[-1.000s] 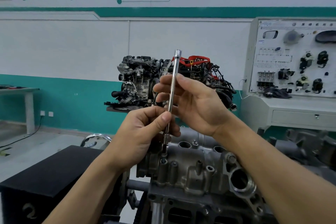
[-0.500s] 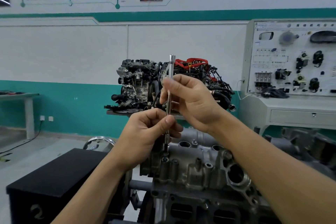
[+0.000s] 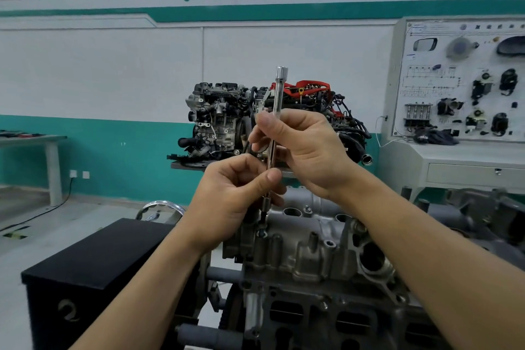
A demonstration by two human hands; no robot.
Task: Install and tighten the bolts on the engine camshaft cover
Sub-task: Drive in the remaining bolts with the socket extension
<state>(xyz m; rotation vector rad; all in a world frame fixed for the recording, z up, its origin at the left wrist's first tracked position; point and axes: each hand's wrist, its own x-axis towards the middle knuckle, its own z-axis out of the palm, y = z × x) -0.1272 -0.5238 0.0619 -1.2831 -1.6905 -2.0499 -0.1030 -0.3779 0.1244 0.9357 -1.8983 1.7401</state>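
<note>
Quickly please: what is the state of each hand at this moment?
Left hand: closed, pinching the lower part of the socket extension bar.
Right hand: closed, pinching the same bar higher up.

Far to your left stood a gray table (image 3: pixel 31 140) with some small tools (image 3: pixel 20 134) on it. A black box (image 3: pixel 93 258) sat on the floor (image 3: pixel 85 216) near your left. Far right, a dark cloth (image 3: pixel 434 136) lay on a white desk (image 3: pixel 454 156).
</note>
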